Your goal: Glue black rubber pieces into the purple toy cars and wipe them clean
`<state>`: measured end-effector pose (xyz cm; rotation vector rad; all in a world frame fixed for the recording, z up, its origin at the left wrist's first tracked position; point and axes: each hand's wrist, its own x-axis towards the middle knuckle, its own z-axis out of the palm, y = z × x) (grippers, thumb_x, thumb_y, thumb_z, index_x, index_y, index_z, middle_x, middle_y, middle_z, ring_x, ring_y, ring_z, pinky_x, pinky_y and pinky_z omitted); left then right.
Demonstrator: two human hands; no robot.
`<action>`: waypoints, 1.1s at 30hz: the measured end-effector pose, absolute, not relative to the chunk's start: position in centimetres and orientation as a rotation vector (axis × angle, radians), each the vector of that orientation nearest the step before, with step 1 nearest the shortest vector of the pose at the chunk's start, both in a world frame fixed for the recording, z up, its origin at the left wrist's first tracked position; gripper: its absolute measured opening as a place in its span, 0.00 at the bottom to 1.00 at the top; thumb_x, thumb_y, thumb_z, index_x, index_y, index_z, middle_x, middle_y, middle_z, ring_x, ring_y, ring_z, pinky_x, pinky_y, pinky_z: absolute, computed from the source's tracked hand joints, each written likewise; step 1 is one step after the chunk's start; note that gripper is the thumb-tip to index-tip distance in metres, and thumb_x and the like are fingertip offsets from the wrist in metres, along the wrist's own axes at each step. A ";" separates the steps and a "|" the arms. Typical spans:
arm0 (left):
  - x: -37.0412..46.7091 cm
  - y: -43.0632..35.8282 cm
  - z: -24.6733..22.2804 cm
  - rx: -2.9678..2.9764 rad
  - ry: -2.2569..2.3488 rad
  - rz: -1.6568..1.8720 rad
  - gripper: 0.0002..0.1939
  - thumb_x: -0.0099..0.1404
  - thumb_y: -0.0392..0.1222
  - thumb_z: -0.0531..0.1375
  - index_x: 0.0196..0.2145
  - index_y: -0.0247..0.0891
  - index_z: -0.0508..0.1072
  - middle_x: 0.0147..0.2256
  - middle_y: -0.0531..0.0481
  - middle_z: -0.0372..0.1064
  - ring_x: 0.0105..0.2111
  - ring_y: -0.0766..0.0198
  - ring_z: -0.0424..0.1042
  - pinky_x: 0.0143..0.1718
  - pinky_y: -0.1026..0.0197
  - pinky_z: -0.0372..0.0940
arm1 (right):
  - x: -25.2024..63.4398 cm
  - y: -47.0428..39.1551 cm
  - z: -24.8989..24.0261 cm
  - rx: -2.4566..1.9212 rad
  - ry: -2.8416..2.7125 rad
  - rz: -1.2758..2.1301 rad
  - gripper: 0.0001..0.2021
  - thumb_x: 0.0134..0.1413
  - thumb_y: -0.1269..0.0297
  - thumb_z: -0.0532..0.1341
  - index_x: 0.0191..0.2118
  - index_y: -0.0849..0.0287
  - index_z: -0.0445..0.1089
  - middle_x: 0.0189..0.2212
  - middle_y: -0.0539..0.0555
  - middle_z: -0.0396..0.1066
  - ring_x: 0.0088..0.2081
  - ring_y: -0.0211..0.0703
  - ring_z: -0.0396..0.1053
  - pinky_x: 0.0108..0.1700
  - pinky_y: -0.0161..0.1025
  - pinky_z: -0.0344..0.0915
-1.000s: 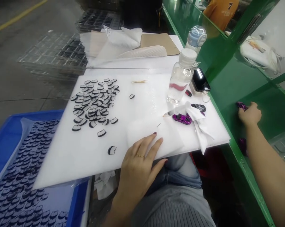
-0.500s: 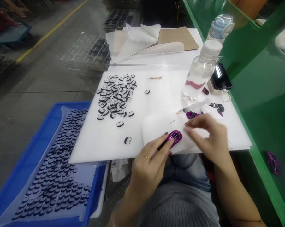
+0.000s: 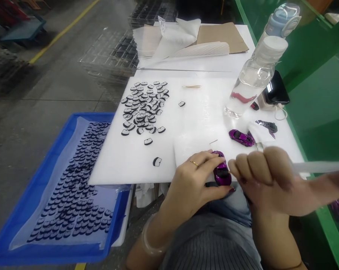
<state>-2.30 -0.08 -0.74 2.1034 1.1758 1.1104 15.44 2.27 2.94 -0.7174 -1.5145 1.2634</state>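
My left hand (image 3: 193, 180) is closed around a shiny purple toy car (image 3: 223, 179) with a black middle, near the table's front edge. My right hand (image 3: 270, 178), partly blurred, is curled in a fist around a slim white pen-like tool (image 3: 321, 167); its shaft sticks out to the right, and its thin tip seems to be at the car's side. Whether the tip touches the car I cannot tell. Behind my hands lie a second purple toy car (image 3: 241, 138) and a dark car part (image 3: 267, 126) beside white tissue. A thin stick (image 3: 213, 141) rests on the white board.
Many small black-edged curved pieces (image 3: 143, 108) are scattered on the board's left. A blue tray (image 3: 10, 225) with rows of dark pieces stands lower left. A water bottle (image 3: 248, 86), phone (image 3: 276, 88), toothpick-like sticks (image 3: 192, 86) and cardboard (image 3: 222, 35) are farther back.
My right hand has taken up the pen-like tool from the board and come close to the held car. My left hand has turned the car more upright in view. The camera view has shifted slightly.
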 end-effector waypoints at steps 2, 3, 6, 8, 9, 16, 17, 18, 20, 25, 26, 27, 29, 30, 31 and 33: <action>-2.0 0.0 -0.9 2.088 1.193 1.147 0.23 0.59 0.45 0.73 0.49 0.33 0.76 0.45 0.42 0.78 0.50 0.53 0.78 0.51 0.54 0.76 | 14.9 2.4 2.4 -0.535 -1.311 1.423 0.31 0.65 0.33 0.37 0.23 0.54 0.42 0.14 0.44 0.33 0.16 0.37 0.39 0.20 0.39 0.51; -1.9 0.1 -0.9 2.087 1.194 1.161 0.23 0.60 0.46 0.72 0.49 0.33 0.76 0.45 0.41 0.78 0.50 0.53 0.78 0.51 0.54 0.76 | 14.8 2.6 2.1 -0.458 -1.205 1.495 0.32 0.64 0.32 0.38 0.22 0.55 0.42 0.14 0.44 0.31 0.16 0.37 0.37 0.20 0.39 0.49; -1.9 0.1 -1.1 2.092 1.188 1.198 0.22 0.62 0.48 0.70 0.48 0.31 0.77 0.45 0.40 0.79 0.49 0.53 0.79 0.51 0.55 0.76 | 14.7 3.4 1.5 -0.271 -1.022 1.679 0.34 0.61 0.30 0.44 0.20 0.57 0.43 0.13 0.44 0.35 0.17 0.35 0.37 0.22 0.40 0.47; -1.9 0.1 -1.1 2.092 1.197 1.205 0.21 0.63 0.48 0.70 0.48 0.30 0.78 0.44 0.39 0.79 0.49 0.54 0.79 0.51 0.56 0.76 | 14.8 3.6 1.3 -0.172 -0.977 1.741 0.34 0.59 0.30 0.49 0.19 0.57 0.44 0.14 0.44 0.38 0.18 0.34 0.39 0.23 0.40 0.48; -1.9 0.1 -1.1 2.093 1.203 1.207 0.21 0.63 0.49 0.69 0.47 0.29 0.78 0.44 0.39 0.79 0.49 0.54 0.79 0.51 0.56 0.76 | 14.8 3.6 1.4 -0.160 -0.956 1.761 0.34 0.58 0.32 0.51 0.19 0.57 0.44 0.14 0.44 0.38 0.19 0.33 0.40 0.24 0.40 0.48; -1.9 0.2 -1.0 2.089 1.208 1.211 0.24 0.62 0.51 0.70 0.47 0.28 0.78 0.43 0.40 0.79 0.48 0.54 0.79 0.50 0.58 0.76 | 14.7 2.7 1.8 -0.272 -0.900 1.779 0.32 0.63 0.36 0.52 0.21 0.57 0.43 0.15 0.44 0.38 0.20 0.34 0.41 0.27 0.41 0.46; -1.9 0.2 -1.0 2.084 1.208 1.210 0.24 0.61 0.51 0.71 0.47 0.28 0.78 0.43 0.40 0.79 0.47 0.54 0.79 0.50 0.58 0.76 | 14.8 2.7 1.8 -0.273 -0.910 1.761 0.32 0.62 0.36 0.52 0.21 0.57 0.43 0.16 0.44 0.38 0.20 0.34 0.41 0.27 0.41 0.47; -1.9 0.2 -1.0 2.079 1.209 1.208 0.25 0.60 0.51 0.71 0.47 0.28 0.78 0.43 0.40 0.79 0.48 0.54 0.79 0.50 0.58 0.76 | 14.8 2.6 1.8 -0.281 -0.925 1.744 0.32 0.62 0.36 0.51 0.21 0.57 0.43 0.16 0.44 0.38 0.20 0.35 0.41 0.27 0.41 0.47; -1.9 0.2 -1.1 2.075 1.210 1.207 0.25 0.58 0.50 0.73 0.47 0.29 0.78 0.43 0.40 0.79 0.48 0.54 0.79 0.50 0.57 0.75 | 14.8 2.6 1.7 -0.310 -0.965 1.700 0.31 0.64 0.37 0.50 0.21 0.57 0.43 0.16 0.44 0.37 0.20 0.35 0.42 0.27 0.41 0.48; -1.9 0.1 -1.0 2.065 1.215 1.205 0.24 0.58 0.48 0.73 0.47 0.30 0.78 0.43 0.41 0.79 0.47 0.53 0.79 0.49 0.56 0.76 | 14.4 1.6 1.7 -0.411 -1.237 1.464 0.24 0.65 0.58 0.57 0.21 0.56 0.46 0.16 0.45 0.40 0.20 0.36 0.43 0.27 0.41 0.49; -1.9 0.1 -0.9 2.053 1.226 1.198 0.23 0.59 0.48 0.72 0.47 0.31 0.77 0.42 0.42 0.79 0.47 0.53 0.79 0.48 0.56 0.76 | 14.2 1.5 1.7 -0.420 -1.299 1.412 0.24 0.65 0.59 0.58 0.20 0.56 0.47 0.16 0.45 0.42 0.20 0.36 0.43 0.27 0.41 0.49; -1.8 0.1 -0.8 2.042 1.241 1.187 0.23 0.59 0.48 0.72 0.47 0.31 0.77 0.42 0.42 0.79 0.46 0.53 0.79 0.47 0.56 0.76 | 14.0 1.5 1.7 -0.435 -1.346 1.363 0.24 0.65 0.60 0.59 0.20 0.56 0.49 0.16 0.46 0.44 0.20 0.36 0.44 0.27 0.41 0.49; -1.7 0.1 -0.7 2.023 1.280 1.157 0.24 0.58 0.50 0.73 0.46 0.31 0.77 0.42 0.42 0.79 0.44 0.53 0.80 0.44 0.55 0.77 | 13.8 2.3 1.7 -0.509 -1.399 1.286 0.23 0.65 0.59 0.60 0.20 0.56 0.54 0.17 0.47 0.49 0.21 0.36 0.46 0.27 0.41 0.48; -1.6 0.0 -0.6 2.021 1.299 1.147 0.27 0.56 0.52 0.73 0.46 0.31 0.77 0.43 0.42 0.79 0.43 0.53 0.80 0.44 0.54 0.77 | 13.9 2.9 1.6 -0.559 -1.409 1.260 0.22 0.65 0.58 0.60 0.20 0.57 0.56 0.18 0.47 0.51 0.21 0.36 0.48 0.27 0.41 0.48; -1.6 0.0 -0.7 2.020 1.320 1.138 0.29 0.54 0.53 0.74 0.47 0.31 0.77 0.44 0.41 0.79 0.44 0.52 0.80 0.46 0.54 0.77 | 14.0 3.7 1.5 -0.612 -1.427 1.242 0.22 0.65 0.56 0.60 0.21 0.57 0.58 0.18 0.48 0.53 0.21 0.37 0.50 0.27 0.40 0.48; -1.5 0.0 -0.8 2.026 1.354 1.137 0.32 0.51 0.53 0.76 0.48 0.32 0.78 0.49 0.39 0.79 0.47 0.50 0.80 0.50 0.52 0.76 | 14.5 4.9 1.4 -0.667 -1.467 1.243 0.25 0.64 0.45 0.58 0.21 0.56 0.61 0.19 0.48 0.55 0.22 0.37 0.53 0.26 0.40 0.49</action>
